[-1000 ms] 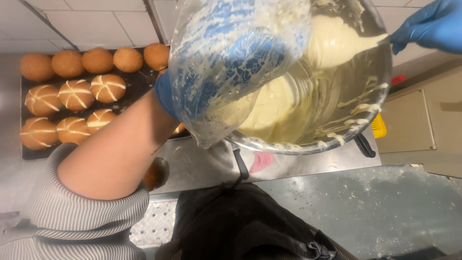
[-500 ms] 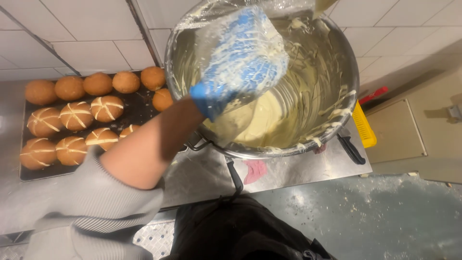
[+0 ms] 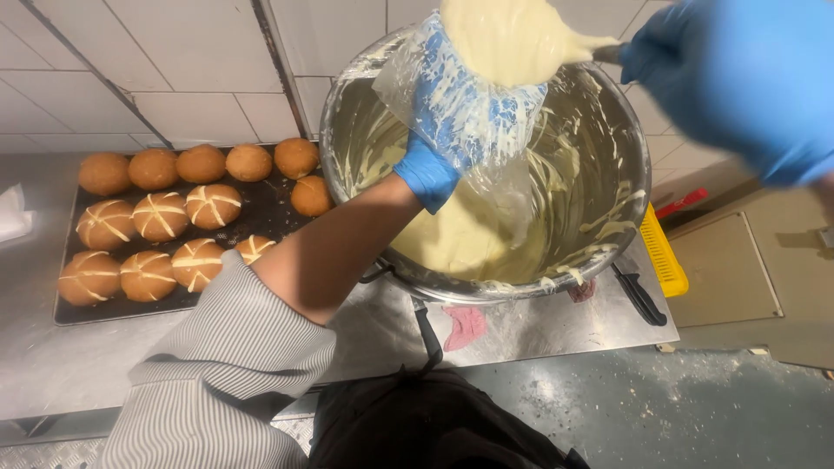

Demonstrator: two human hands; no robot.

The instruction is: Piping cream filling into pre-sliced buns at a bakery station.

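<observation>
Your left hand [image 3: 452,113], in a blue glove, had its grip wrapped around a clear piping bag [image 3: 469,130]. The bag sat near the top middle of the frame, right over the big metal bowl [image 3: 347,130]. Its open mouth pointed up and its long side ran down toward the bowl, leaning a little. The bottom tip was hard to see against the cream.

Your right hand [image 3: 738,78], also in a blue glove, was in the upper right. It was blurry, but its grip looked closed on a spatula [image 3: 599,52] carrying a big blob of pale cream [image 3: 512,39] just above the bag's mouth.

It looked like the filling was only partly done. Lots of cream lay low in the bowl, and more was smeared on its walls.

On the left, a dark tray [image 3: 65,308] sat on the steel table [image 3: 69,365]. It held round brown buns [image 3: 156,217]. Some had white crosses on top. Others, in the back row, were plain, so they might need crosses too.
</observation>
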